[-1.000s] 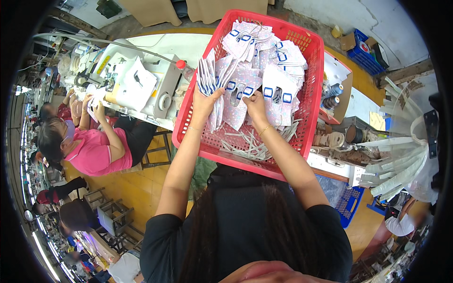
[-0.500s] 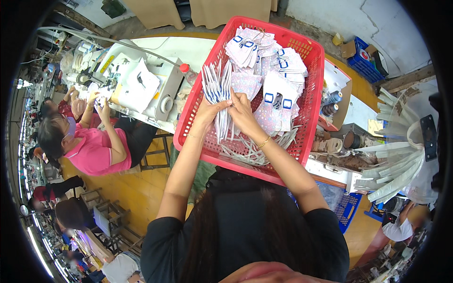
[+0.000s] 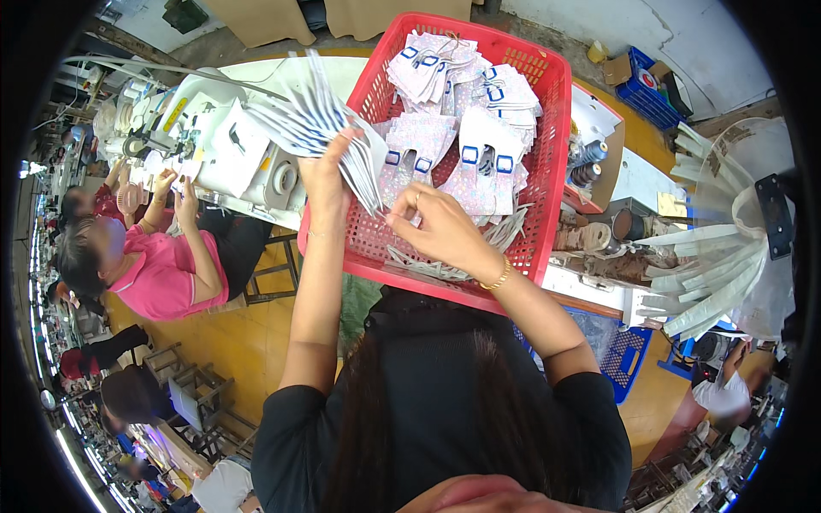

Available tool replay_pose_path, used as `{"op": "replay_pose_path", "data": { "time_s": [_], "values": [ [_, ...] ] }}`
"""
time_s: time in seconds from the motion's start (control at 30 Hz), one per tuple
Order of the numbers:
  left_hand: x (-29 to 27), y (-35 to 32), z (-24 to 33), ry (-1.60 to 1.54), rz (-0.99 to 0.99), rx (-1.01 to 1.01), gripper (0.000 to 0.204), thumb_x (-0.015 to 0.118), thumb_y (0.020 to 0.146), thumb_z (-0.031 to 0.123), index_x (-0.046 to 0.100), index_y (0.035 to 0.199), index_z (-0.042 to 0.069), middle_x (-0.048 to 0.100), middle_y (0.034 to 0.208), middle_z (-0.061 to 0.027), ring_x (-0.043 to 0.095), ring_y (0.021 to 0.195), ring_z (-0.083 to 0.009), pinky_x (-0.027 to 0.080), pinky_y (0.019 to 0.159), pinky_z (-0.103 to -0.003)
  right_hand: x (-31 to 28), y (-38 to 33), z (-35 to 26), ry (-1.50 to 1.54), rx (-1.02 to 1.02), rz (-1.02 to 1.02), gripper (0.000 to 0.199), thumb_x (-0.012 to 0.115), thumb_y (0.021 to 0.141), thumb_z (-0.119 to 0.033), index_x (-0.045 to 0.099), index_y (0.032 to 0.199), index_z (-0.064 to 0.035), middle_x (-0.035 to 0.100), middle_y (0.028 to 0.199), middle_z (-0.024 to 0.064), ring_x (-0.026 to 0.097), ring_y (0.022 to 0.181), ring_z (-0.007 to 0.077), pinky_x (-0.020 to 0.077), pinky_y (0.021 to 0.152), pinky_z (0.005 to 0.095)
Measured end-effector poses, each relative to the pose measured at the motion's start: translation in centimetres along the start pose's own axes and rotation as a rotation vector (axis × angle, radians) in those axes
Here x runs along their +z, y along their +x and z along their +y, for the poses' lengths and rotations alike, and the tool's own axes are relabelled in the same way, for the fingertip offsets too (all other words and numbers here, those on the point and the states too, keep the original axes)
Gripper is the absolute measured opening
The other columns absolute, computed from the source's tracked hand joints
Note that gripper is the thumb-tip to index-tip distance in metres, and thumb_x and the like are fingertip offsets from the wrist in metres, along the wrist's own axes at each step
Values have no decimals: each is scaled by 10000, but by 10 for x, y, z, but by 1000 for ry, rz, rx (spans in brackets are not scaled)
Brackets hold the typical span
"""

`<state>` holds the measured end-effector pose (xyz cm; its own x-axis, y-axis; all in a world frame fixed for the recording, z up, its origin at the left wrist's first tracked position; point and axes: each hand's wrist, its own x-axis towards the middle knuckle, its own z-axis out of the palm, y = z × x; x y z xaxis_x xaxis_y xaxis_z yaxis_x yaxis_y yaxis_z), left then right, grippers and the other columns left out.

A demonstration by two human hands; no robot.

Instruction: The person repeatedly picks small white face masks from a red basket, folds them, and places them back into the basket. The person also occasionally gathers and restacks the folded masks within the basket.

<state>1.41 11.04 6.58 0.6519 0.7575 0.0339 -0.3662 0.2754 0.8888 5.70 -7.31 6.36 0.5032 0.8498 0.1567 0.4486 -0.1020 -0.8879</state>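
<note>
A thick fanned stack of thin white fabric pieces with blue marks (image 3: 312,124) is gripped in my left hand (image 3: 326,181), over the left side of a red plastic basket (image 3: 560,111). The stack slants from upper left to lower right. My right hand (image 3: 438,227) hovers over the basket by the stack's lower end, its fingers bent and apart with nothing seen in them. Whether a fingertip touches the stack I cannot tell. Inside the basket lie several piles of pale, speckled fabric pieces with blue-framed patches (image 3: 487,158). Loose white strips (image 3: 432,263) lie along its near side.
At the left a person in a pink shirt (image 3: 175,265) sits by a white sewing machine (image 3: 278,184). Right of the basket are dark thread cones (image 3: 588,162) in a carton. Pale strips (image 3: 714,291) hang at the far right. A blue crate (image 3: 629,363) is below.
My left hand has carried the stack left, and it now tilts and fans out. My right hand has come off the stack and moved down. The basket appears slightly higher and further left.
</note>
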Motion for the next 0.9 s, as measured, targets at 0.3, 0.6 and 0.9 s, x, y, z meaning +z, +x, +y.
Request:
{"op": "replay_pose_path", "data": {
  "time_s": [0.3,0.6,0.9],
  "values": [
    [17,-7,36,-83,110,145,505,680,780,55,451,1218,-48,606,1071,-181,637,896,-222,528,801,-324,60,-16,60,-32,58,-224,319,511,932,-330,604,808,-51,618,634,127,630,611,306,496,600,413],
    [-9,-11,27,85,-5,-127,365,685,741,7,553,1075,-63,653,921,-129,656,843,-217,533,793,-319,-30,-43,56,-540,207,-504,515,564,789,-49,497,1294,-120,421,1335,180,540,1104,354,463,889,440],
    [-9,-34,-55,-118,-83,-432,245,658,760,-10,583,993,-9,646,828,-92,645,707,-172,537,637,-292,-69,46,114,-1283,-168,-153,308,526,850,-186,652,1090,-332,477,1349,-13,325,1333,273,235,1034,635]
  ]
}}
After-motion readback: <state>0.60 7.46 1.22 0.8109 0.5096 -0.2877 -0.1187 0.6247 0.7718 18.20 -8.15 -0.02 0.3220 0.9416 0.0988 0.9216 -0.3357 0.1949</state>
